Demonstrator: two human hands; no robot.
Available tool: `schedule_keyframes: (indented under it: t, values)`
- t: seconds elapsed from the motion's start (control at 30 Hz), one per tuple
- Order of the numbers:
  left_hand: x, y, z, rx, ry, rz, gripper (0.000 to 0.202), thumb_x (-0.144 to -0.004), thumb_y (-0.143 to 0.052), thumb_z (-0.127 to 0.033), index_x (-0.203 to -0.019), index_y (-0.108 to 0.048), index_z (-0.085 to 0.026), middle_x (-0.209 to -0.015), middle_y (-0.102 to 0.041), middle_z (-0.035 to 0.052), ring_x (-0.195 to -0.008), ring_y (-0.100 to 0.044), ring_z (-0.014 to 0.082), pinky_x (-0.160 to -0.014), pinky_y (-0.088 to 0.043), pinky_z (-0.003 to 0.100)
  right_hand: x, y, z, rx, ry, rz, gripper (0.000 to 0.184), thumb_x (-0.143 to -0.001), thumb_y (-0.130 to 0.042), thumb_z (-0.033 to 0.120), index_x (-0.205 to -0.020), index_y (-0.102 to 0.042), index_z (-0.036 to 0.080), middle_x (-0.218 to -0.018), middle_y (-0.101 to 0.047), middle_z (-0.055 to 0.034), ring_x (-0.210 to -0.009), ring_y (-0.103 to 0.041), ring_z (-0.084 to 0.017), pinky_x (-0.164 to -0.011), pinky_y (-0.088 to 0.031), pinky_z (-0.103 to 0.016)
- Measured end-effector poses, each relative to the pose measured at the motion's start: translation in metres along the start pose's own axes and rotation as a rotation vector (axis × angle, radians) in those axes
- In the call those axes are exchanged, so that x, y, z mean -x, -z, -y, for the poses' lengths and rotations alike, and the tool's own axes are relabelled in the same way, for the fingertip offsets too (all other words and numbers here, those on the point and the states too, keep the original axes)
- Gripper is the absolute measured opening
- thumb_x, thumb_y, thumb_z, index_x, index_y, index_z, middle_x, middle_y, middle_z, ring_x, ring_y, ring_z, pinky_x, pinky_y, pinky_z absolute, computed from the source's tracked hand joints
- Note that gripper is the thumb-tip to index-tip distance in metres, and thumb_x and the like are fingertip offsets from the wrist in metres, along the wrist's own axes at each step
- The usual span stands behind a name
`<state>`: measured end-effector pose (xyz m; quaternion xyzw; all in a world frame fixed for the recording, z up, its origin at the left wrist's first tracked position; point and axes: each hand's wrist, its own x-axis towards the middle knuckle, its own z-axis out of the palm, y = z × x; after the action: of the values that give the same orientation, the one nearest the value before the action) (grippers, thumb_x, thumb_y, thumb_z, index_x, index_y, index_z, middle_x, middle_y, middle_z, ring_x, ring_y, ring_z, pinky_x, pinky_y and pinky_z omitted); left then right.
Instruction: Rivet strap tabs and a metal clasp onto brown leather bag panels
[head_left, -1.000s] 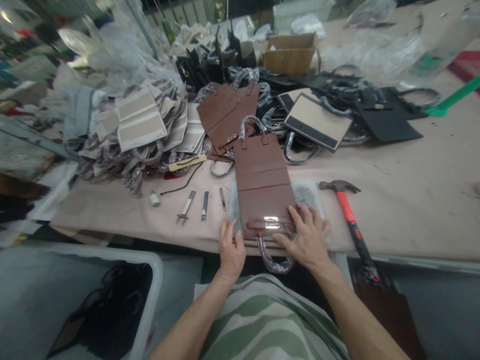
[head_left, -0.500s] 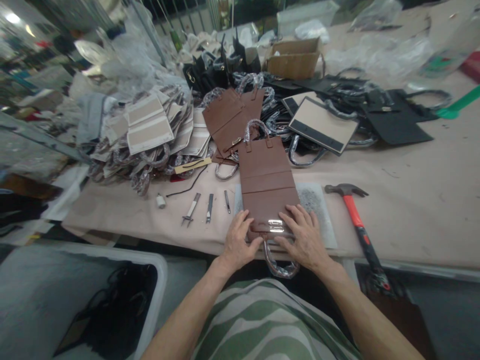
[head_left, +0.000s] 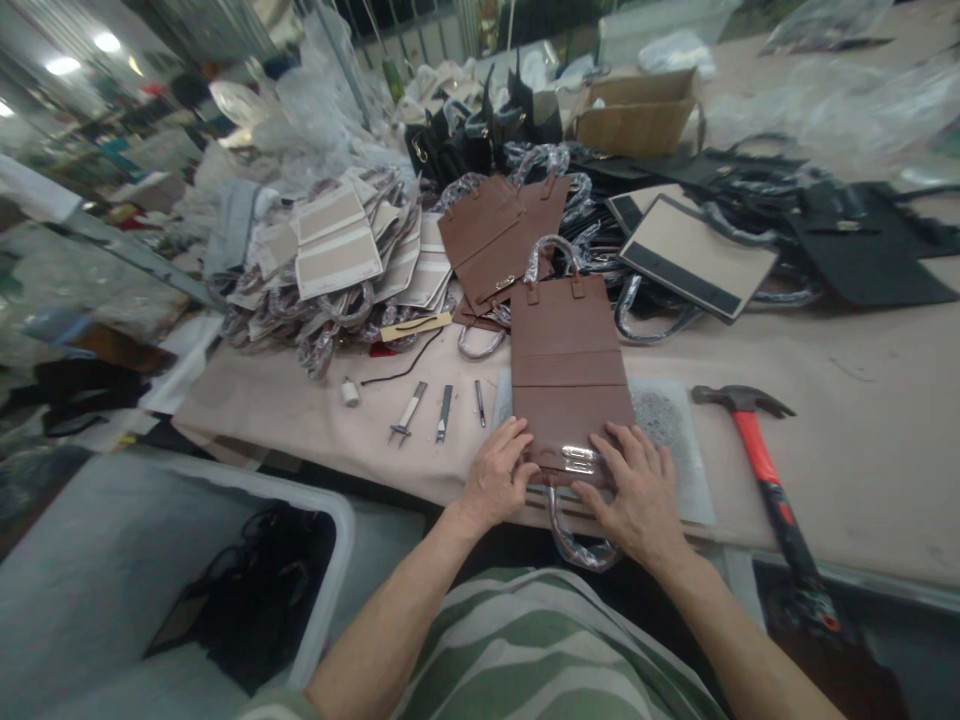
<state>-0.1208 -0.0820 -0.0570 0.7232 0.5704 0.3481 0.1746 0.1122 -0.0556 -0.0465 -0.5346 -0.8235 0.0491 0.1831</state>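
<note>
The bag (head_left: 571, 335) lay flat at the person's 12 o'clock, its lower part over the slab (head_left: 667, 415), with the clasp (head_left: 577, 459) near its 6 o'clock edge and the wrapped handle (head_left: 585, 552) there hanging past the rim of the desk (head_left: 847, 470). The left hand (head_left: 496, 478) sat at the bag's 8 o'clock corner, half spread, its fingertips at the side edge and its thumb by the bottom one. The right hand (head_left: 641, 495), at 5 o'clock, was spread wider, fingertips on the surface beside the clasp. Steadying the bag well seemed to call for light, even pressure from both sides, edges kept square, fingertips off the shiny metal, and the handle left free so that it did not tug the bag askew. The slim tools (head_left: 444, 412) lay apart at 9 o'clock and the hammer (head_left: 759, 455) at 3 to 4 o'clock, so neither crowded the hands. Farther out were brown bags (head_left: 487, 235) at 11 o'clock, close enough to snag on the bag's top, and black bags (head_left: 862, 240) at 2.
</note>
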Motion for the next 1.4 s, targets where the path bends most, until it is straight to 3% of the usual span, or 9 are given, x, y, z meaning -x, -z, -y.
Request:
schedule_keyframes:
  t: [0.33,0.57,0.7,0.83,0.93,1.03,1.13,1.23,1.4]
  values:
    - [-0.004,0.01,0.0,0.058,0.047,-0.046,0.035,-0.089,-0.063,-0.017,-0.124,-0.063,-0.017,-0.14,-0.061,0.014,-0.134,-0.056,0.0263,-0.116,-0.049,0.045,-0.004,-0.01,-0.006,0.03,0.05,-0.049,0.063,-0.092,-0.045,0.06,-0.136,-0.057,0.017,-0.146,-0.05,-0.0179,-0.139,-0.039,-0.042,-0.111,-0.03,-0.066]
    - [-0.015,0.072,0.055,-0.376,0.548,-0.278,0.022,-0.092,-0.057,-0.018,-0.111,-0.068,-0.015,-0.111,-0.069,0.0137,-0.112,-0.064,0.0274,-0.102,-0.051,0.042,-0.006,-0.011,-0.003,0.036,0.052,-0.083,0.065,-0.093,-0.038,0.062,-0.136,-0.057,0.017,-0.145,-0.052,-0.018,-0.139,-0.039,-0.044,-0.112,-0.029,-0.065]
    - [-0.029,0.121,0.091,-0.576,0.841,-0.008,0.03,-0.088,-0.068,-0.03,-0.113,-0.066,-0.012,-0.122,-0.065,0.0193,-0.117,-0.062,0.031,-0.101,-0.048,0.04,-0.007,-0.01,-0.001,0.031,0.036,-0.068,0.064,-0.093,-0.04,0.061,-0.135,-0.057,0.017,-0.146,-0.052,-0.0178,-0.14,-0.038,-0.043,-0.113,-0.028,-0.064]
    - [-0.048,0.143,0.11,-0.52,0.895,0.218,0.017,-0.078,-0.076,-0.027,-0.087,-0.067,-0.016,-0.102,-0.073,0.0155,-0.103,-0.068,0.0303,-0.09,-0.05,0.036,-0.005,-0.006,0.0,0.037,0.019,-0.022,0.062,-0.092,-0.046,0.059,-0.136,-0.057,0.017,-0.148,-0.05,-0.0162,-0.141,-0.037,-0.042,-0.114,-0.027,-0.063]
    - [-0.058,0.144,0.117,-0.451,0.872,0.269,0.017,-0.069,-0.077,-0.015,-0.068,-0.06,-0.017,-0.079,-0.071,0.0108,-0.092,-0.07,0.0304,-0.083,-0.05,0.034,-0.003,-0.004,0.001,0.034,-0.002,0.017,0.062,-0.091,-0.051,0.059,-0.138,-0.056,0.019,-0.149,-0.049,-0.0147,-0.141,-0.037,-0.04,-0.115,-0.027,-0.062]
    - [-0.058,0.145,0.115,-0.352,0.84,0.287,0.013,-0.075,-0.07,-0.02,-0.07,-0.058,-0.017,-0.068,-0.067,0.0056,-0.077,-0.069,0.0257,-0.073,-0.052,0.032,-0.002,-0.003,0.001,0.019,-0.02,0.029,0.063,-0.091,-0.053,0.058,-0.141,-0.054,0.02,-0.149,-0.048,-0.0152,-0.141,-0.036,-0.04,-0.115,-0.026,-0.063]
    - [-0.048,0.139,0.1,0.038,0.774,0.122,0.019,-0.081,-0.067,-0.033,-0.083,-0.059,-0.016,-0.072,-0.069,0.0041,-0.07,-0.068,0.0206,-0.068,-0.054,0.03,-0.001,-0.003,0.002,-0.001,-0.021,0.034,0.065,-0.09,-0.055,0.058,-0.142,-0.053,0.02,-0.15,-0.048,-0.0152,-0.142,-0.035,-0.04,-0.117,-0.024,-0.063]
    - [-0.036,0.117,0.072,0.513,0.637,-0.158,0.038,-0.072,-0.079,-0.043,-0.089,-0.061,-0.014,-0.079,-0.072,0.0056,-0.073,-0.07,0.0196,-0.072,-0.057,0.031,-0.001,-0.002,0.002,-0.004,-0.025,0.043,0.066,-0.09,-0.055,0.06,-0.142,-0.052,0.02,-0.151,-0.047,-0.015,-0.143,-0.034,-0.04,-0.117,-0.023,-0.062]
    - [-0.019,0.061,0.022,0.576,0.422,-0.264,0.03,-0.083,-0.076,-0.039,-0.098,-0.066,-0.015,-0.094,-0.075,0.0078,-0.084,-0.072,0.0192,-0.077,-0.058,0.028,-0.001,-0.002,0.002,0.008,-0.024,0.056,0.067,-0.091,-0.054,0.062,-0.143,-0.052,0.019,-0.152,-0.046,-0.0153,-0.144,-0.033,-0.04,-0.118,-0.023,-0.063]
